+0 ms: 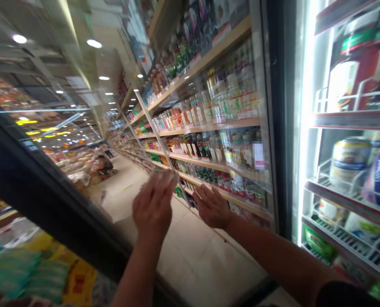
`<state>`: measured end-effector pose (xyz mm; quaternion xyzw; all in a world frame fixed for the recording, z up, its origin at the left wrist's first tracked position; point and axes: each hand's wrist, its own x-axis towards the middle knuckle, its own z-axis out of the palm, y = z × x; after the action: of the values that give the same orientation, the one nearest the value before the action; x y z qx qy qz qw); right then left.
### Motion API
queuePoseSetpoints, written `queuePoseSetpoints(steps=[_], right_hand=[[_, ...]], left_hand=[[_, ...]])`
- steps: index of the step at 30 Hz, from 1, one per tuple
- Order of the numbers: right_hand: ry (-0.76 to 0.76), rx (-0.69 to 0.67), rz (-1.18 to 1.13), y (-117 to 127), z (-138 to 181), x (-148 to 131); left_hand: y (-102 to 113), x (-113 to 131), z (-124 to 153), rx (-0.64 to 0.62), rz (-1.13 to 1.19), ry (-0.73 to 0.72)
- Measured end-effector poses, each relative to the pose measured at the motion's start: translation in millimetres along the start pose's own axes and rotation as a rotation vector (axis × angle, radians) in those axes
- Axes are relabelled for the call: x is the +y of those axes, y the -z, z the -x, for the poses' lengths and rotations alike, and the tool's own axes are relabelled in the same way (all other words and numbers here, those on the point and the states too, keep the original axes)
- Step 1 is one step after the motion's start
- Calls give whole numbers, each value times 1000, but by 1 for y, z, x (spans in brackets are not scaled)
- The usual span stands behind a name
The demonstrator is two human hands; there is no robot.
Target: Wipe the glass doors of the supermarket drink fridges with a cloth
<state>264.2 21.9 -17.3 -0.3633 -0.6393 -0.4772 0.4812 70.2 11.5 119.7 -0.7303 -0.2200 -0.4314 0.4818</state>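
Note:
A glass door [67,213] with a dark frame stands open in front of me, and shelves of bottles show through or in its pane. My left hand [153,209] is raised against the glass, its fingers bent over a pale, crumpled cloth [161,174]. Motion blurs the cloth, so its material is unclear. To the right, my right hand [211,207] lies against the pane with its fingers stretched out and nothing visible in it. The palms of both hands are hidden.
On the right, a lit fridge has wire shelves [352,200] with bottles, cans [350,157] and packs. Packaged goods [49,268] lie at lower left. A person [105,165] crouches farther down the aisle. Wooden shelves [205,128] bear several rows of bottles.

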Motion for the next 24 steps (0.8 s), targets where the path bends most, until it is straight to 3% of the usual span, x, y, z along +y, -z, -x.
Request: queuePoseSetpoints(steps=[3,5,10,12,15,18,21,24], right_hand=[[-5,-4,7,-1,0,-1],[-10,-11,15,0,0,-1],[-16,-22,23,1,-1,-1],[-13,-28,19,1,0,-1],[-21,-41,10,2,1,-1],[-24,-53,8,2,3,-1],[-19,-50,2,2,3,0],[-18,-44,-15,3,3,0]], left_hand=[[8,-16,9,132,-76,235],[8,-8,22,119,-65,280],[4,30,66,-185,79,-38],[6,20,69,-142,19,6],[10,-3,68,22,-64,186],[6,7,85,52,-46,239],[1,36,117,-115,39,56],[-1,40,134,-217,36,-98]])
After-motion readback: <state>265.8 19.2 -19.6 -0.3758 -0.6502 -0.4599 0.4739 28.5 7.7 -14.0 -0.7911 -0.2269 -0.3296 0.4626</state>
